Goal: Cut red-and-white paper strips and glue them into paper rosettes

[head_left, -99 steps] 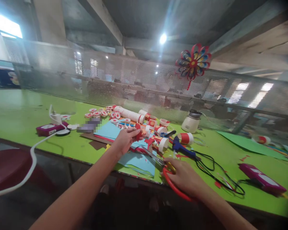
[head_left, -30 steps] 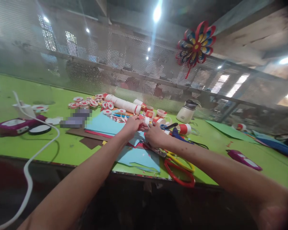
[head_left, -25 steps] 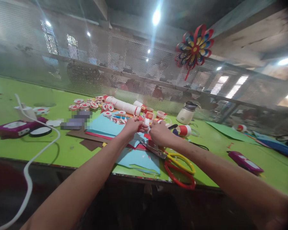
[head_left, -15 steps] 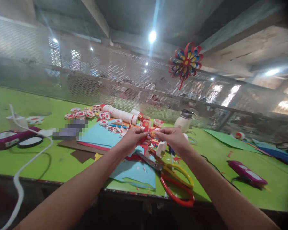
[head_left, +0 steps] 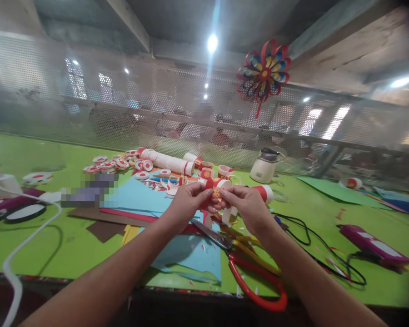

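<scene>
In the head view, my left hand (head_left: pixel 190 200) and my right hand (head_left: pixel 245 204) meet over the table. Both pinch a small red-and-white paper cup piece (head_left: pixel 217 192) with gold print between thumbs and fingertips. Below them lie large open scissors (head_left: pixel 226 243) with one red and one yellow handle, blades toward the left hand. Light blue paper sheets (head_left: pixel 138 195) lie under and left of my left hand. A red-and-white paper cup (head_left: pixel 265 193) rests on its side just beyond my right hand. Other cut cup parts (head_left: pixel 225 171) stand behind the fingers.
A long stack of white cups (head_left: pixel 167 162) and a pile of red-and-white discs (head_left: pixel 114 163) lie farther back. A cream jug (head_left: pixel 264 167) stands behind. Purple devices with cords, such as a glue-gun-like one (head_left: pixel 373 245), flank the green table (head_left: pixel 47 245). A paper flower (head_left: pixel 265 74) hangs above.
The camera view has shifted slightly, showing more of the right side. My hands have stayed together, and the printed piece between them now faces me more clearly.
</scene>
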The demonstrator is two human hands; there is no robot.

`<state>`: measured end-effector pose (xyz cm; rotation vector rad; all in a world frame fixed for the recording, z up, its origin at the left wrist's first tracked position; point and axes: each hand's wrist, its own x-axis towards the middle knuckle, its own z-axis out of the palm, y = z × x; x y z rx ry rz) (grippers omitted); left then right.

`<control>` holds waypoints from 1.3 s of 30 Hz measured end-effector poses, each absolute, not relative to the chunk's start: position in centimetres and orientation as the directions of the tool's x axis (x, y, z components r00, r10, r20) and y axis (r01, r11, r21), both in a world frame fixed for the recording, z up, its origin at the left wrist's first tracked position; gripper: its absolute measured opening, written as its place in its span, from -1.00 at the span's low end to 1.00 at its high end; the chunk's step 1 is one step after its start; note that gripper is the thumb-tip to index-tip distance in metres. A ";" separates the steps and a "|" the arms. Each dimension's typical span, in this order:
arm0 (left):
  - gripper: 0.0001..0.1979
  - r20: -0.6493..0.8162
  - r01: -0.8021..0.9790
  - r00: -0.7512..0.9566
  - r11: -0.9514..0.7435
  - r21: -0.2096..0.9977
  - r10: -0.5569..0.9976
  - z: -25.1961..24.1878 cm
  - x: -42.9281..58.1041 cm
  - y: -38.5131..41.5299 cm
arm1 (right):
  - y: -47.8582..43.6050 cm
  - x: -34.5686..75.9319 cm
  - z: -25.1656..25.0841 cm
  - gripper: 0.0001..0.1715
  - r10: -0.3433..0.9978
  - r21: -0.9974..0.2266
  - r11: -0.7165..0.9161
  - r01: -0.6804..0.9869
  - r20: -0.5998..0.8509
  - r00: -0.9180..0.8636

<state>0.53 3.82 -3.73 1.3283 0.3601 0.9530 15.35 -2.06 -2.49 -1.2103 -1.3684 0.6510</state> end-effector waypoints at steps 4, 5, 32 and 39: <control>-0.80 0.271 -0.341 0.565 -0.078 0.937 0.780 -3.8 0.7 3.8 | -2.2 14.7 -2.6 -0.72 0.915 -0.908 0.312 0.278 0.366 0.168; -0.80 0.267 -0.339 0.563 -0.076 0.938 0.782 -3.8 0.7 3.8 | -2.4 14.6 -2.5 -0.72 0.911 -0.896 0.314 0.314 0.378 0.165; -0.81 0.196 -0.226 0.633 -0.063 0.972 0.749 -4.4 0.0 5.0 | -0.6 25.9 -1.6 -0.56 0.761 -0.461 -0.006 0.887 0.574 0.304; -0.90 0.147 -0.220 0.549 -0.028 0.975 0.823 -4.2 0.3 5.1 | -0.9 27.8 -3.0 -0.74 0.877 -0.329 -0.109 0.938 0.413 0.247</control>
